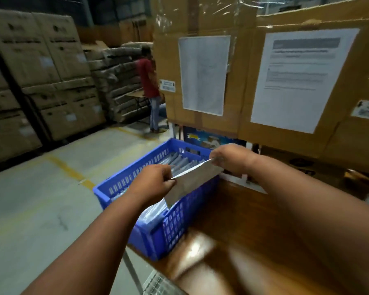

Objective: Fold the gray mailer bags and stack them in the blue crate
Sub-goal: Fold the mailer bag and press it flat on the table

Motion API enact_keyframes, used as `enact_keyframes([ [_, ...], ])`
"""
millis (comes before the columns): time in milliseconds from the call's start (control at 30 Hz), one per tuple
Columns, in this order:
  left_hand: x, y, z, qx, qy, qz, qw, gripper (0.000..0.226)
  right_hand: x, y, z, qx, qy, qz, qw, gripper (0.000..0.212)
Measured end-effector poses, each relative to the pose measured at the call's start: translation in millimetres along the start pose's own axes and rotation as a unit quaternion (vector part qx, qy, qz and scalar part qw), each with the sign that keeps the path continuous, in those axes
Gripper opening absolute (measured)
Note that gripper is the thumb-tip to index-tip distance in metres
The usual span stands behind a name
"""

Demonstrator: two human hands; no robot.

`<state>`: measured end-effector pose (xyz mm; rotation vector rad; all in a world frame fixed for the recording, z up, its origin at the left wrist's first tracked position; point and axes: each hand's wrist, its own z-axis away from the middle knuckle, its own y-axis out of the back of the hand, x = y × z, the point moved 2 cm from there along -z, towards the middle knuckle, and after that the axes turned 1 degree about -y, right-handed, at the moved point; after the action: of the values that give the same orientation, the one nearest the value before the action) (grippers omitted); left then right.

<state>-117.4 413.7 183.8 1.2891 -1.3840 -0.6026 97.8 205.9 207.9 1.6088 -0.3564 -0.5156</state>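
Note:
A folded gray mailer bag (191,182) hangs over the right side of the blue crate (115,186), held by both hands along its top edge. My left hand (156,182) pinches its left corner and my right hand (232,158) pinches its right corner. Inside the crate lie several folded gray mailer bags (179,161), stacked in rows; more show near the crate's front (151,216). The crate sits on the left end of a brown wooden table (254,241).
Large cardboard boxes (285,81) with taped paper sheets rise just behind the table. To the left lies open concrete floor (41,199) with yellow lines, then stacked cartons (41,71). A person in a red shirt (149,81) stands in the background.

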Motion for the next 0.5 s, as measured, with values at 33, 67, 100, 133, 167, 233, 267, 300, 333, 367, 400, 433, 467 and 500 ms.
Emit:
enact_keyframes([
  [33, -14.7, 4.8, 3.9, -0.006, 0.018, -0.016, 1.0, 0.029, -14.3, 2.3, -20.3, -0.009, 0.021, 0.025, 0.999, 0.01],
  [67, -29.5, 8.5, 8.3, -0.016, 0.036, -0.039, 0.998, 0.029, -30.1, 3.5, -38.6, -0.017, 0.045, 0.059, 0.997, 0.01],
  [100, -44.1, 10.8, 12.7, -0.027, 0.052, -0.061, 0.996, 0.03, -44.4, 2.1, -56.4, -0.023, 0.067, 0.096, 0.993, 0.011],
  [133, -57.5, 12.2, 16.9, -0.036, 0.067, -0.077, 0.994, 0.031, -57.3, -0.7, -72.3, -0.028, 0.084, 0.129, 0.988, 0.012],
  [167, -69.9, 13.0, 20.3, -0.044, 0.078, -0.086, 0.992, 0.031, -69.3, -5.1, -87.3, -0.034, 0.095, 0.153, 0.983, 0.014],
  [233, -91.5, 10.6, 25.8, -0.071, 0.1, -0.091, 0.988, 0.031, -88.7, -20.5, -113.9, -0.061, 0.105, 0.185, 0.975, 0.013],
  [267, -99.2, 7.5, 28.1, -0.095, 0.111, -0.094, 0.985, 0.032, -97.3, -29.8, -123.8, -0.084, 0.108, 0.198, 0.971, 0.01],
  [300, -106.1, 2.7, 30.5, -0.125, 0.12, -0.097, 0.98, 0.033, -103.8, -40.8, -132.7, -0.11, 0.115, 0.205, 0.966, 0.008],
  [333, -112.5, -2.6, 32.0, -0.151, 0.129, -0.097, 0.975, 0.034, -110.9, -50.1, -139.3, -0.136, 0.124, 0.21, 0.96, 0.007],
  [367, -117.0, -7.5, 32.6, -0.173, 0.135, -0.092, 0.971, 0.033, -115.2, -58.0, -144.1, -0.16, 0.129, 0.21, 0.956, 0.008],
  [400, -119.2, -11.5, 32.0, -0.188, 0.136, -0.082, 0.969, 0.034, -117.1, -63.2, -147.2, -0.185, 0.128, 0.209, 0.952, 0.009],
  [433, -119.3, -14.5, 30.7, -0.198, 0.132, -0.064, 0.969, 0.035, -116.7, -66.4, -149.8, -0.206, 0.126, 0.208, 0.948, 0.01],
  [467, -117.7, -16.2, 28.9, -0.206, 0.127, -0.042, 0.969, 0.034, -116.2, -67.1, -151.2, -0.223, 0.124, 0.21, 0.944, 0.012],
  [500, -115.3, -17.2, 26.2, -0.213, 0.121, -0.021, 0.969, 0.031, -114.7, -66.2, -153.1, -0.238, 0.116, 0.213, 0.941, 0.014],
])
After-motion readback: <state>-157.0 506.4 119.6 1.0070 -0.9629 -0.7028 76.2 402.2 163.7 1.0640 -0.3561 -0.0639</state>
